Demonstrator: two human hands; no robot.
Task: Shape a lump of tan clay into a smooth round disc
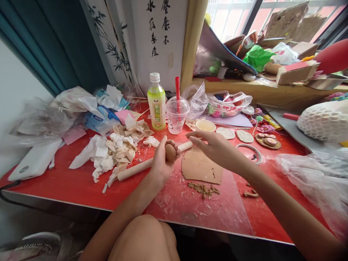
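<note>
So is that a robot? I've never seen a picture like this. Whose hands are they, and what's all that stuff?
No robot here, just a bare-handed person. A camera sits on their head, so this one picture looks forward and down. The left hand holds a brown ball. The right hand is open near a flat brown sheet, and I see nothing in it. On the red table there's also a pale round stick, a bottle, a clear cup with a red straw, and crumpled paper.
</note>
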